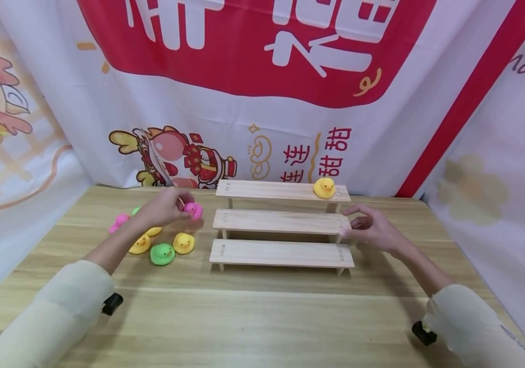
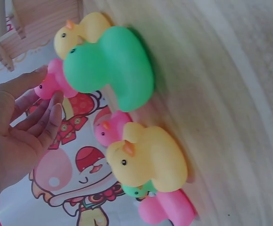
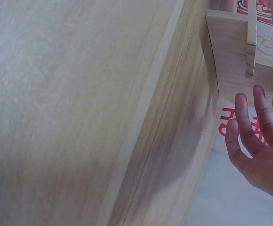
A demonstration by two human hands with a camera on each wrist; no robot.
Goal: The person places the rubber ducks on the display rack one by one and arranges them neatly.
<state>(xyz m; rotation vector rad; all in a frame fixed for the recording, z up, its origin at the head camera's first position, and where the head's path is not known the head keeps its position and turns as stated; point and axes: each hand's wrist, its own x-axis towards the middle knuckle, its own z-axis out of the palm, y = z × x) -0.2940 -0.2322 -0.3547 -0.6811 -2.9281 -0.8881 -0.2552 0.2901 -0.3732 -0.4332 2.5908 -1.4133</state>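
My left hand [image 1: 167,207] pinches a pink rubber duck [image 1: 193,210] between thumb and fingertips, just above the table and left of a three-step wooden display stand [image 1: 281,221]. The left wrist view also shows the pink duck [image 2: 55,82] in the fingers. At the stand's right end, my right hand [image 1: 374,228] holds the middle board's end between thumb and forefinger; its other fingers [image 3: 242,113] extend loosely. A yellow duck [image 1: 324,188] sits on the top board near its right end. The middle and bottom boards bear no ducks.
Left of the stand, several ducks are grouped on the wood-grain table [image 1: 262,322], among them a green duck [image 1: 162,253], a yellow duck [image 1: 183,243] and a pink duck [image 1: 119,222], some partly behind the left forearm. A printed cloth [image 1: 225,117] hangs behind.
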